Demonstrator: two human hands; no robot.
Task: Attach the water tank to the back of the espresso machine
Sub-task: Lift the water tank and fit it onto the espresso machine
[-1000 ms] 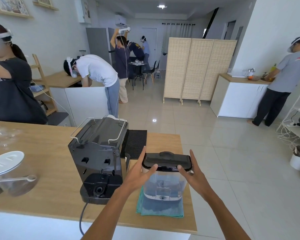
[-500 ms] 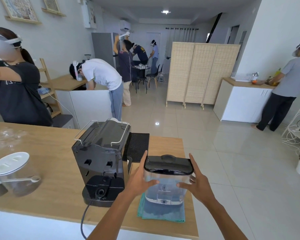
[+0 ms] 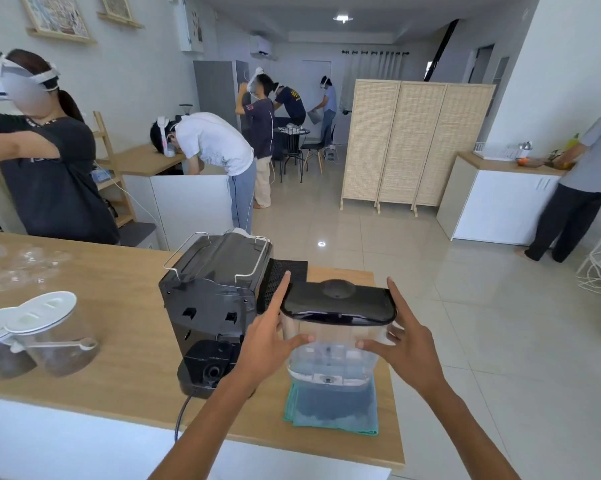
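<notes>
The person is holding the water tank between both hands over the blue cloth near the front right corner of the counter, just to the right of the espresso machine. The left hand is pressing on the tank's left side, thumb across the clear front wall and forefinger reaching up past the black lid; the right hand is doing the same on the right side. Both hands are spread wide and clamping the tank from opposite sides, not curled under it.

This looks to me like the lifting step: the tank seems to be clear of the cloth, though I cannot tell for sure whether its base is still touching. The machine's back is facing the person, with its two slots and the round socket on the ledge below. Next, I would guess, the tank needs carrying left and lowering straight down so its bottom valve meets that socket.

Compared with a second ago, the tank is sitting higher above the cloth, and both hands have closed in to grip it lower down the walls.
</notes>
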